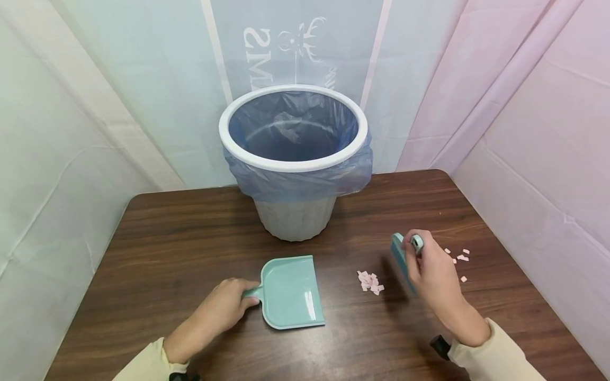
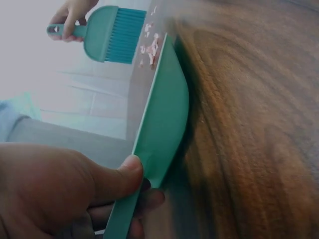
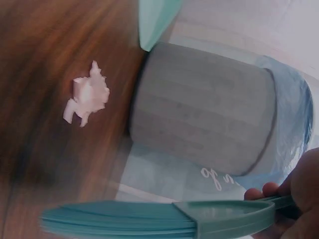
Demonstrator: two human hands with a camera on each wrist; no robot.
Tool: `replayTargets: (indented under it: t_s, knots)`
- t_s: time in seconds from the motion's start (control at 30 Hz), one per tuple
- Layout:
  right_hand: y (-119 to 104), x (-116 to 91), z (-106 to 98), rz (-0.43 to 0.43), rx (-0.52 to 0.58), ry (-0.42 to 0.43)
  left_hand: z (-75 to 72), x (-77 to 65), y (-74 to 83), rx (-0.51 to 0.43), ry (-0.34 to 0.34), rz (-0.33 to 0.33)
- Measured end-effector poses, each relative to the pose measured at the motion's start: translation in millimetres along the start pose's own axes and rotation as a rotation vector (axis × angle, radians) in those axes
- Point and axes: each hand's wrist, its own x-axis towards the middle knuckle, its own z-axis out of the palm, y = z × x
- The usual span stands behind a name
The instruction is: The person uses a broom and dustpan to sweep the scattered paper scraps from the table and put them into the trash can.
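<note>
My left hand (image 1: 226, 306) grips the short handle of a mint-green dustpan (image 1: 290, 292), which lies on the wooden table with its straight edge facing right. On the right, my right hand (image 1: 436, 275) holds a matching hand brush (image 1: 401, 258) by its handle. In the left wrist view the brush's blue-green bristles (image 2: 126, 36) hang clear of the dustpan. A small heap of pink paper scraps (image 1: 369, 282) lies between dustpan and brush. Several loose scraps (image 1: 461, 257) are scattered on the table beyond the right hand.
A white waste bin (image 1: 296, 219) lined with a blue plastic bag (image 1: 305, 182) stands at the back of the brown wooden table (image 1: 190, 233). Pale fabric walls (image 1: 162, 95) enclose the table's back and sides.
</note>
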Motion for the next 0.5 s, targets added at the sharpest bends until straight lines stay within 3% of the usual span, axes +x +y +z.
replayTargets:
  t_s: [0.17, 0.37, 0.5]
  knots:
    - [0, -7, 7, 0.018, -0.032, -0.011, -5.0, 0.8, 8.7, 0.069, 0.008, 0.01]
    - [-4, -12, 15, 0.056, -0.028, -0.064, -6.7, 3.1, 10.2, 0.081, -0.012, -0.008]
    - [-12, -13, 21, 0.032, -0.009, -0.075, -7.1, 2.4, 9.7, 0.086, -0.017, -0.012]
